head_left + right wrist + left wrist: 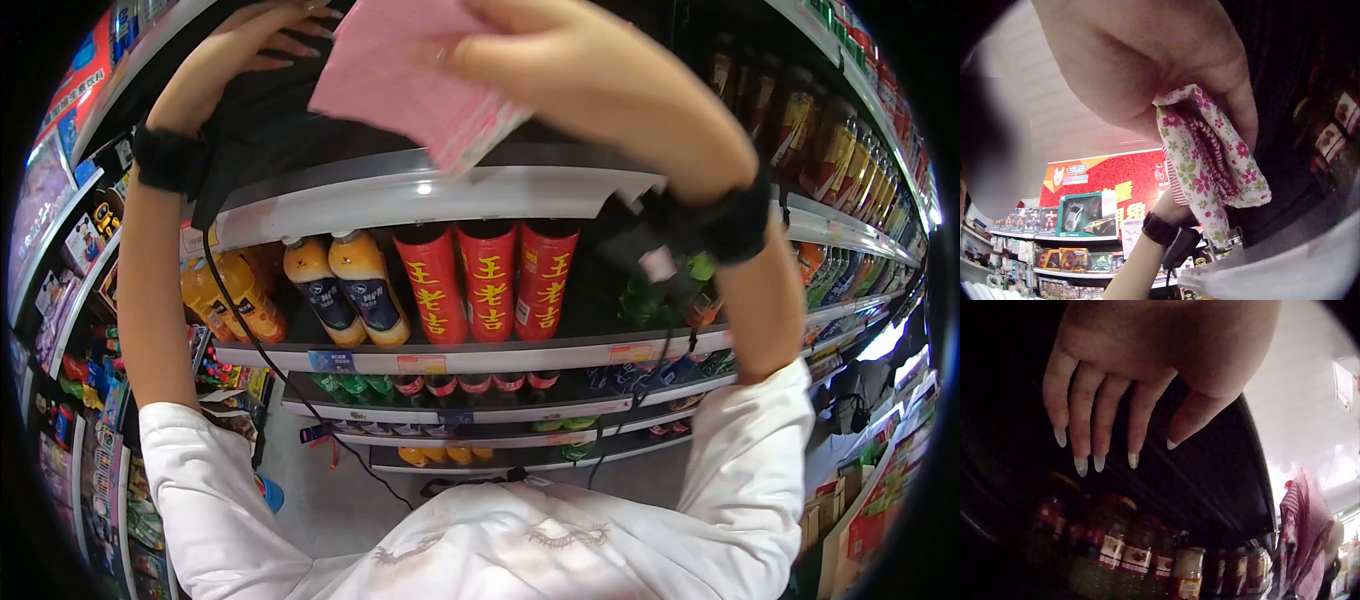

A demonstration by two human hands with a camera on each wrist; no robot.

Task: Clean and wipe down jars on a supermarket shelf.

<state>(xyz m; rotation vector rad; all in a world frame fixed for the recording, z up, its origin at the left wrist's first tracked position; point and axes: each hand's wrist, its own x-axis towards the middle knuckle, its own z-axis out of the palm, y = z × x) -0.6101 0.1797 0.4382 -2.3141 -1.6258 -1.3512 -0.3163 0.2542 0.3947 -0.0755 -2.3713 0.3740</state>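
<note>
My right hand grips a folded cloth, pink on its outer face, above the front edge of an upper shelf. In the right wrist view, the cloth shows a white side with pink and green flowers and a red-and-white striped part, bunched under the fingers. At the upper left of the head view, my left hand reaches over the dark shelf, fingers spread and holding nothing. Jars with red and white labels stand below its fingertips in the left wrist view.
Below the white shelf edge stand three red cans, with juice bottles to their left. More bottles line the right side. A black cable hangs from my left wrist. Toy boxes fill shelves behind.
</note>
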